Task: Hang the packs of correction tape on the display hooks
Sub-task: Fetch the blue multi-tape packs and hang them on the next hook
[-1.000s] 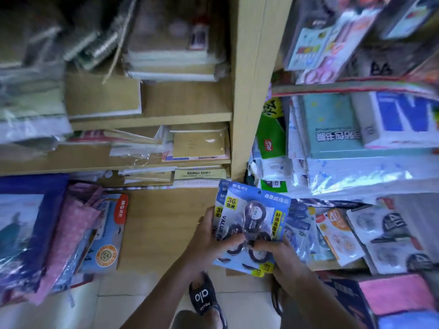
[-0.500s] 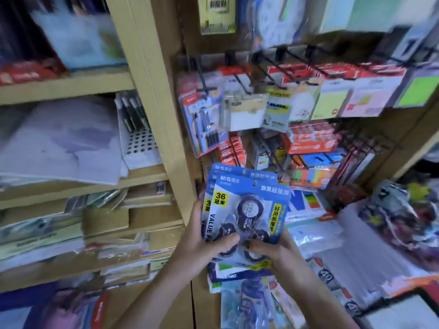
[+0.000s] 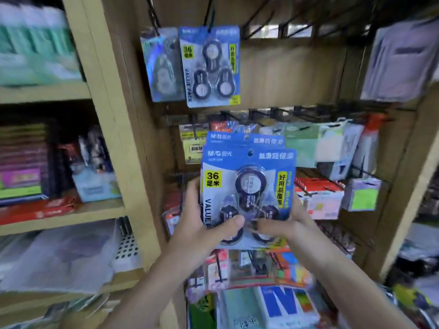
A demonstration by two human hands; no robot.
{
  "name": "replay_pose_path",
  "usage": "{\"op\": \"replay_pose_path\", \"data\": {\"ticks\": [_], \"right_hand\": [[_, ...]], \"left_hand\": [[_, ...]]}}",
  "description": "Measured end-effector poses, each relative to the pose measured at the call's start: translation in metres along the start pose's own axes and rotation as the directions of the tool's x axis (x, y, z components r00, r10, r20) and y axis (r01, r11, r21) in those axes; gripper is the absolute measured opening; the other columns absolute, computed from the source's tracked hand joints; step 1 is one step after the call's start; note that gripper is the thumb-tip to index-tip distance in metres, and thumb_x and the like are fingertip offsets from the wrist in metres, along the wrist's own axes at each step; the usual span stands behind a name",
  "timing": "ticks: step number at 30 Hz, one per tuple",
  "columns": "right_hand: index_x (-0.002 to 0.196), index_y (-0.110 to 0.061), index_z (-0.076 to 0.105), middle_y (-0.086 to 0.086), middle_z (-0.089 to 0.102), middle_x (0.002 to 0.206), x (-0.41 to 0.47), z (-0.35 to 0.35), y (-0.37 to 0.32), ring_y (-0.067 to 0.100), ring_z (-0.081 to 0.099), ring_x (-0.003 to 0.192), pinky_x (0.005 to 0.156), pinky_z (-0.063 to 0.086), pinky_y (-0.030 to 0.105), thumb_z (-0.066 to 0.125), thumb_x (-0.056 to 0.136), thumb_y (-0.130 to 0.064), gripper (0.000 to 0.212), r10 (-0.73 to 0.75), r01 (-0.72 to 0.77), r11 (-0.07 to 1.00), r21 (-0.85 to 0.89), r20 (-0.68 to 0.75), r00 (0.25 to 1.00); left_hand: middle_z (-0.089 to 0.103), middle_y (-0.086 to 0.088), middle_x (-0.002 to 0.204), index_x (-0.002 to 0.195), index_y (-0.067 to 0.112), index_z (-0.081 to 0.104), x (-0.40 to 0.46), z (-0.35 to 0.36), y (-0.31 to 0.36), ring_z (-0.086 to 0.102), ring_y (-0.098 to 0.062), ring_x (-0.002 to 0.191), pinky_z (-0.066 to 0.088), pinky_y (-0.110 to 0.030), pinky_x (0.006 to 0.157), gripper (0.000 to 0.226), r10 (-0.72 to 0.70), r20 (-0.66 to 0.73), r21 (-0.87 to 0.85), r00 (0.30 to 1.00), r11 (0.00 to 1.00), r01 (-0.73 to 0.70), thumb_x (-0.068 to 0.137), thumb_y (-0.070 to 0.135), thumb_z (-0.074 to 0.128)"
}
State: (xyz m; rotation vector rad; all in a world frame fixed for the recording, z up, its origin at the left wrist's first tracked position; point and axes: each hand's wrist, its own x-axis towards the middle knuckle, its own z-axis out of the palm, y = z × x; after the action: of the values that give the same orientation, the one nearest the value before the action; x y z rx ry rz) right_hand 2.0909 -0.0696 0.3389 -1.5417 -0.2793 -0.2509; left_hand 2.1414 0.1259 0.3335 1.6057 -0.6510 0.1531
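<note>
Before wooden shelving (image 3: 111, 119), both hands gripping "M&G" "36" "VALUE PACK" packs (image 3: 248, 186).

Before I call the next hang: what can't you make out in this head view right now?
- How many packs are in the held stack: only one card edge shows behind the front one.
- The stack's lower part: covered by the left hand and right hand.
- Small print on the hanging pack: motion blur.
- Which top-row hooks are free: dark, blurred, cut off by the top edge.
</note>
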Motion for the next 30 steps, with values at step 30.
{"op": "replay_pose_path", "data": {"ticks": [30], "right_hand": [[0.144, -0.02, 0.048, 0.005, 0.077, 0.122, 0.183, -0.016, -0.119, 0.024, 0.076, 0.111, 0.094, 0.06, 0.042, 0.079, 0.079, 0.01, 0.078, -0.256, 0.268, 0.962, -0.058, 0.154, 0.954]], "left_hand": [[0.067, 0.015, 0.133, 0.143, 0.036, 0.04, 0.165, -0.041, 0.099, 0.067, -0.005, 0.12, 0.054, -0.043, 0.107, 0.066, 0.197, -0.17, 0.157, 0.966, 0.973, -0.171, 0.092, 0.012, 0.076]]}}
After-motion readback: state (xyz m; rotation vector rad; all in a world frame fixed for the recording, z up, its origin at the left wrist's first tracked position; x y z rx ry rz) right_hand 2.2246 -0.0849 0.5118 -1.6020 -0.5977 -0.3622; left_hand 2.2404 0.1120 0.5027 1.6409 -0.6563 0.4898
